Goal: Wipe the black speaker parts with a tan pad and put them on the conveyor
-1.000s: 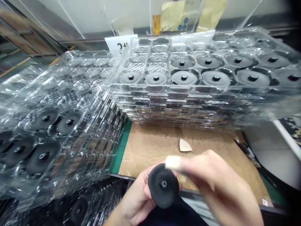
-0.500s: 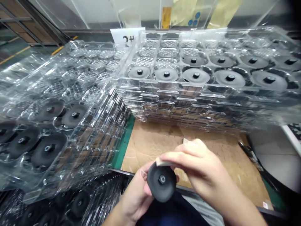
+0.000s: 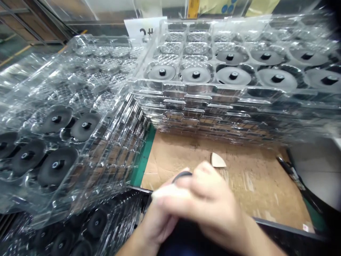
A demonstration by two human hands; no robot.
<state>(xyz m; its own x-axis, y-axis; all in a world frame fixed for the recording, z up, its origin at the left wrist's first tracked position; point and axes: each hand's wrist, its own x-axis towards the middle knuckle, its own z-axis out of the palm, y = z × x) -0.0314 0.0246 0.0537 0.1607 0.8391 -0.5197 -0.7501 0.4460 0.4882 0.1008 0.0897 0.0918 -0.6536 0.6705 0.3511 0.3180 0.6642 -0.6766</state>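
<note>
A black round disc (image 3: pixel 182 174) is mostly hidden between my hands at the lower middle; only its dark upper rim shows. My left hand (image 3: pixel 161 209) is closed round it from the left. My right hand (image 3: pixel 206 201) lies across its face, fingers bent, with a pale edge showing by the fingertips that is too blurred to make out fully. Just beyond my right hand, a cream wedge-shaped piece (image 3: pixel 217 160) lies on the brown cardboard (image 3: pixel 255 177).
Stacked clear trays (image 3: pixel 186 96) with black discs stand at the back; another tray stack (image 3: pixel 106 131) rises at the left. More discs in trays (image 3: pixel 97 222) sit at lower left. A black pen-like tool (image 3: pixel 289 170) lies at the cardboard's right.
My right hand has moved left and down over the disc, which has turned so its face no longer shows. The cream wedge on the cardboard has come into fuller view.
</note>
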